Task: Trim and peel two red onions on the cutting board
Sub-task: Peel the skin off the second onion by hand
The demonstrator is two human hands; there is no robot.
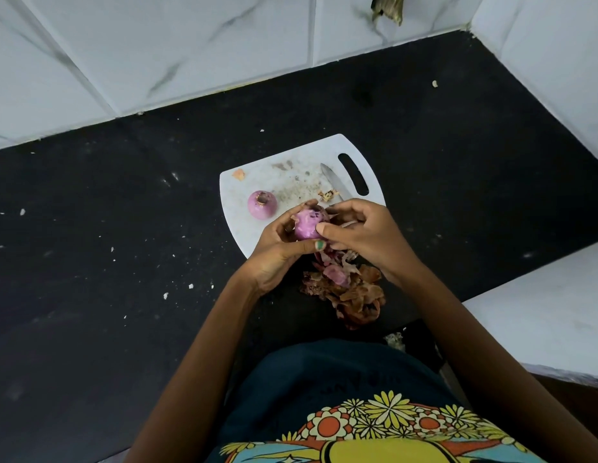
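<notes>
Onion (307,225) between both hands, left (277,252) cupping, right (361,228) pinching it, above board (257,182).

Knife (336,183) right of onion (262,204)

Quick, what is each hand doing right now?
Left hand: curled round the peeled purple-pink onion, holding it above the white plastic cutting board.
Right hand: fingers touching the same onion, pinching at its skin.

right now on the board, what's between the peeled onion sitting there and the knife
In the head view, between the peeled onion and the knife lies only bare cutting board, speckled with fine crumbs, plus a small scrap of skin beside the blade.
</notes>
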